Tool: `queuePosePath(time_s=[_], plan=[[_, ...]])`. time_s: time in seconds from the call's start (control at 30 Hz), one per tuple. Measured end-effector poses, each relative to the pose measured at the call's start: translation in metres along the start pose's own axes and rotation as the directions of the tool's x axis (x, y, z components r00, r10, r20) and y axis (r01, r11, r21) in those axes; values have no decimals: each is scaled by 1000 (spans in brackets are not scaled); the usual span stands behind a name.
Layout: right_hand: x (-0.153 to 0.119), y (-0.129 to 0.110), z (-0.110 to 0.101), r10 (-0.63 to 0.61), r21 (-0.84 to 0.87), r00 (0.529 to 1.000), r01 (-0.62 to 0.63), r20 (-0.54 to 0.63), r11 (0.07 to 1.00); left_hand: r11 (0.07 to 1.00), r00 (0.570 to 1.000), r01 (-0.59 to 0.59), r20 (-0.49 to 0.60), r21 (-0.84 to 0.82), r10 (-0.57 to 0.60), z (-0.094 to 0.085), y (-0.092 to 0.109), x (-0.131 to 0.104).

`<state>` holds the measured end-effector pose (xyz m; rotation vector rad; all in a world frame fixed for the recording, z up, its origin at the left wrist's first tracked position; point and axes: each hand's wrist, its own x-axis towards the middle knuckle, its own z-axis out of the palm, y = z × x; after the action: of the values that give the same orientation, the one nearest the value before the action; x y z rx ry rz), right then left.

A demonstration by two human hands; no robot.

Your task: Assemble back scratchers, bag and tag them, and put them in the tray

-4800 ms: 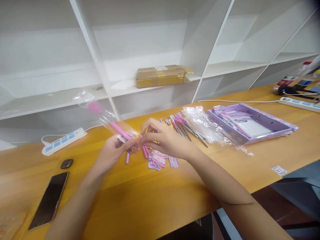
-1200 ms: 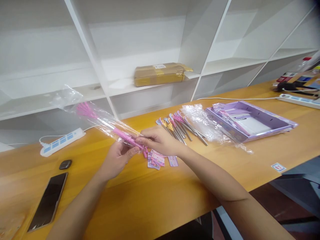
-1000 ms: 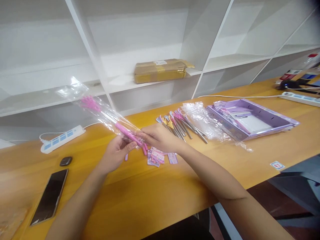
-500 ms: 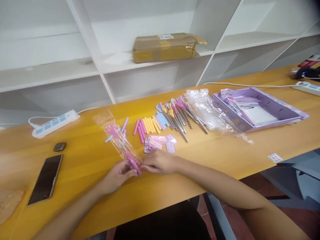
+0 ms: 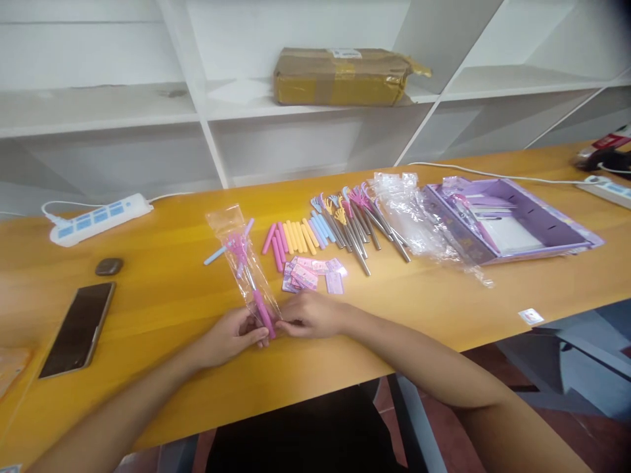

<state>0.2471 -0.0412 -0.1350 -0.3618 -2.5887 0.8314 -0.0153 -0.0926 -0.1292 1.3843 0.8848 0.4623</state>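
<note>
I've got the left hand (image 5: 231,336) wrapped round the pink scratcher (image 5: 261,304) at its near end!
Right hand (image 5: 315,314), just beside, pinches the clear bag (image 5: 227,220); from both, the scratcher's long axis slants forward and leftward over the tabletop (image 5: 305,371).

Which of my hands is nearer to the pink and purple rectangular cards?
Right. Your right hand is just on the near side of the pink and purple rectangular cards; your left hand is farther away, to their left and toward you.

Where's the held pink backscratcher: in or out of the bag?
Mostly in: the clear bag surrounds the head and shaft of the pink backscratcher; I cannot tell whether its handle end protrudes.
</note>
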Motion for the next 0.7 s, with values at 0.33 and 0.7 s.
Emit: queuePosePath(time_s=[0.33, 0.7], plan=[[11, -8, 7, 444, 720, 890, -239, -106, 651, 994, 959, 21, 278, 105, -50, 0, 14, -6], [11, -14, 16, 480, 725, 869, -407, 120, 556, 991, 977, -126, -167, 52, 133, -14, -4, -8]])
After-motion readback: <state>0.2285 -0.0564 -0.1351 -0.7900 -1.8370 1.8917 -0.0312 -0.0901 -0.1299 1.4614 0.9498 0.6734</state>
